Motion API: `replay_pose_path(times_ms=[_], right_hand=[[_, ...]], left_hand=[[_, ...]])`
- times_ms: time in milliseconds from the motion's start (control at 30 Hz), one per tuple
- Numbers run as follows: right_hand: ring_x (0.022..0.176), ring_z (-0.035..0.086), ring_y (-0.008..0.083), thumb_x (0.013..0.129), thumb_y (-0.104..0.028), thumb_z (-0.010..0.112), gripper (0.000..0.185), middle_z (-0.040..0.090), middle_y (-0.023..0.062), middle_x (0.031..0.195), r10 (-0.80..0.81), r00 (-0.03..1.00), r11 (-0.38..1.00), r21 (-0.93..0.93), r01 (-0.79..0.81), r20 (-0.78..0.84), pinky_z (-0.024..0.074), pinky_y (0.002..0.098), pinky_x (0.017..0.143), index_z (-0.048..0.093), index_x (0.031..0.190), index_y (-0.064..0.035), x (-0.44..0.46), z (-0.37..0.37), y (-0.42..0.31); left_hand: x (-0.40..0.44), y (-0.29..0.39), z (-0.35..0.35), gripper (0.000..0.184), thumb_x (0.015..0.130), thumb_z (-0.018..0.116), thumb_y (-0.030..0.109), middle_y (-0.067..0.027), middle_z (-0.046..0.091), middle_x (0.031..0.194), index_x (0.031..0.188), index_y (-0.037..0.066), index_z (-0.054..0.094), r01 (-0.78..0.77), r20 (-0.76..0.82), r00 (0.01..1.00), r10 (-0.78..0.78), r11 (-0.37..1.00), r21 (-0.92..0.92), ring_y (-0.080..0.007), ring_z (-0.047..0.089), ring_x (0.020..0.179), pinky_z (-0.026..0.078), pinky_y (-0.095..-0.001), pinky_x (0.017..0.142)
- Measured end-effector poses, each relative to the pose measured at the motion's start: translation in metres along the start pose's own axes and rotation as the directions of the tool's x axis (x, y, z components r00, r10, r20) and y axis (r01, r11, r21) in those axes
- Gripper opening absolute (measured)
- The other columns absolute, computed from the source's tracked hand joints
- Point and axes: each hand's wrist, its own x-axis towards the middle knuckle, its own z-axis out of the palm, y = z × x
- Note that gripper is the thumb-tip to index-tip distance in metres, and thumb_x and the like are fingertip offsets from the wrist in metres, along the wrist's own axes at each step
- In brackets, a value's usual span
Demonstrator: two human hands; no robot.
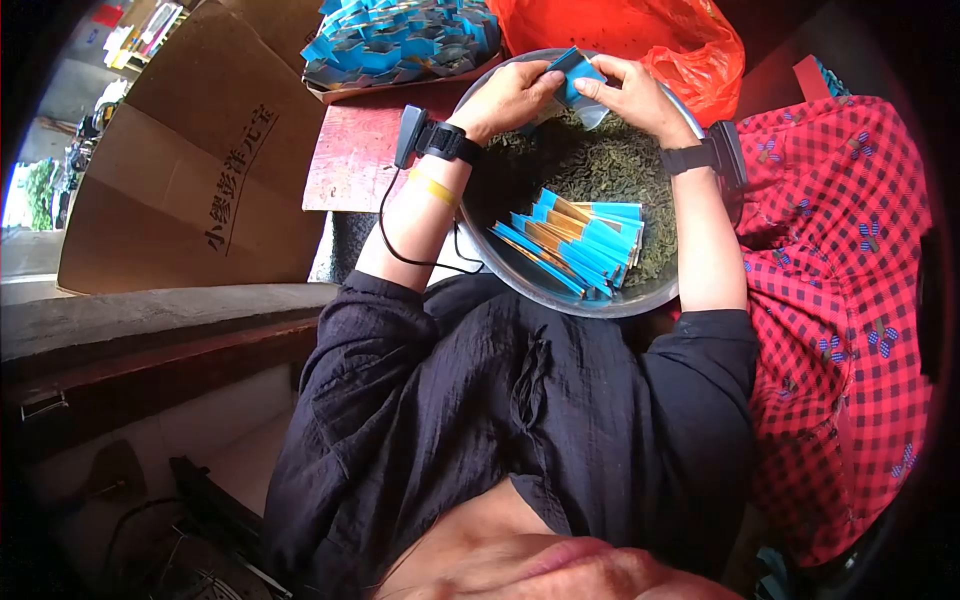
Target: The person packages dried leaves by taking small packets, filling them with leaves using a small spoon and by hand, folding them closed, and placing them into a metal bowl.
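Both hands hold a small blue paper packet [577, 72] over the far part of a round metal basin [640, 303]. My left hand [512, 98] pinches its left side, and my right hand [640, 98] grips the right side. A pale, clear-looking piece hangs below the packet, too small to make out. Dark dried leaves [640, 165] fill much of the basin. On top of them, nearer to me, lies a fanned stack of flat blue and gold packets [580, 245].
A tray of blue packets [400, 45] sits beyond the basin on a red board [355, 150]. A red plastic bag [690, 60] lies at the far right. Left stands a cardboard box [200, 170]; right is red checked cloth [830, 300]. A cable hangs from the left wrist.
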Motion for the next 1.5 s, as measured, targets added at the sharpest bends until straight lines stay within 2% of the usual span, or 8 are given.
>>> replay_pose_path(times_ms=[167, 233, 300, 633, 800, 1133, 1400, 1500], right_hand=[[0.089, 0.056, 0.0061, 0.089, -0.027, 0.066, 0.036, 0.064, -0.0013, 0.098, 0.076, 0.976, 0.990, 0.097, -0.097, 0.204, 0.0471, 0.0257, 0.079, 0.061, 0.114, -0.0013, 0.002, -0.005, 0.006], [0.090, 0.056, 0.0062, 0.089, -0.026, 0.065, 0.035, 0.064, -0.0009, 0.098, 0.114, 0.965, 0.988, 0.075, -0.134, 0.234, 0.0471, 0.0255, 0.079, 0.061, 0.115, -0.0018, 0.000, -0.005, 0.000], [0.089, 0.056, 0.0058, 0.089, -0.026, 0.066, 0.035, 0.064, -0.0011, 0.097, 0.115, 0.967, 0.987, 0.087, -0.137, 0.228, 0.0472, 0.0254, 0.078, 0.062, 0.114, -0.0021, -0.001, -0.005, -0.004], [0.079, 0.057, 0.0058, 0.087, -0.030, 0.068, 0.030, 0.064, 0.0006, 0.081, 0.038, 0.993, 0.994, -0.096, -0.049, -0.114, 0.0476, 0.0262, 0.071, 0.066, 0.101, -0.0034, 0.001, -0.003, -0.007], [0.082, 0.057, 0.0062, 0.088, -0.029, 0.067, 0.032, 0.064, -0.0015, 0.089, 0.020, 0.995, 0.992, 0.122, -0.031, 0.097, 0.0473, 0.0257, 0.073, 0.065, 0.105, -0.0031, 0.002, 0.001, -0.003], [0.081, 0.056, 0.0047, 0.089, -0.030, 0.065, 0.031, 0.064, -0.0029, 0.089, 0.144, 0.960, 0.965, 0.179, -0.190, 0.241, 0.0466, 0.0241, 0.072, 0.065, 0.105, -0.0030, -0.002, -0.004, -0.007], [0.066, 0.050, 0.0039, 0.089, -0.035, 0.065, 0.034, 0.057, -0.0033, 0.065, 0.093, 0.985, 0.977, -0.178, -0.119, -0.144, 0.0425, 0.0237, 0.060, 0.064, 0.075, -0.0032, 0.001, -0.018, -0.002], [0.066, 0.051, 0.0045, 0.088, -0.035, 0.066, 0.034, 0.060, -0.0025, 0.067, -0.019, 0.964, 0.999, -0.044, 0.007, -0.267, 0.0427, 0.0238, 0.061, 0.064, 0.076, -0.0022, 0.002, -0.019, 0.002]], left_hand=[[0.001, -0.002, 0.002, 0.040, 0.098, 0.050, 0.033, -0.0072, 0.066, 0.088, 0.113, -0.002, 0.060, 0.003, -0.045, 0.999, -0.005, 0.999, -0.043, -0.0108, 0.059, 0.080, 0.049, -0.0274, 0.071], [0.000, 0.003, 0.002, 0.036, 0.096, 0.049, 0.032, -0.0101, 0.063, 0.071, 0.094, 0.000, 0.064, -0.070, -0.092, 0.993, 0.072, 0.997, 0.027, -0.0167, 0.060, 0.067, 0.048, -0.0335, 0.063], [-0.002, 0.007, 0.002, 0.037, 0.097, 0.049, 0.033, -0.0095, 0.062, 0.069, 0.092, -0.001, 0.063, -0.085, -0.101, 0.991, 0.091, 0.995, 0.058, -0.0162, 0.059, 0.066, 0.047, -0.0333, 0.062], [-0.001, 0.004, 0.005, 0.039, 0.098, 0.047, 0.033, -0.0134, 0.066, 0.080, 0.102, -0.002, 0.063, -0.060, -0.126, 0.991, 0.047, 0.993, -0.097, -0.0186, 0.061, 0.073, 0.048, -0.0335, 0.070], [0.000, 0.001, 0.002, 0.038, 0.097, 0.048, 0.033, -0.0137, 0.066, 0.078, 0.099, -0.002, 0.063, -0.058, -0.077, 0.996, 0.053, 0.996, -0.066, -0.0187, 0.061, 0.072, 0.049, -0.0336, 0.069], [-0.003, 0.008, 0.000, 0.038, 0.097, 0.048, 0.032, -0.0138, 0.064, 0.074, 0.093, -0.002, 0.064, -0.077, -0.034, 0.996, 0.077, 0.997, -0.007, -0.0191, 0.060, 0.067, 0.048, -0.0339, 0.066], [-0.002, 0.007, -0.002, 0.039, 0.097, 0.049, 0.034, -0.0119, 0.064, 0.076, 0.097, -0.001, 0.064, -0.006, -0.016, 1.000, 0.007, 0.999, 0.038, -0.0168, 0.060, 0.071, 0.049, -0.0326, 0.068], [0.000, 0.004, -0.002, 0.040, 0.098, 0.049, 0.035, -0.0098, 0.065, 0.079, 0.102, -0.001, 0.064, 0.007, -0.018, 1.000, -0.006, 0.998, 0.059, -0.0142, 0.059, 0.073, 0.049, -0.0316, 0.069]])
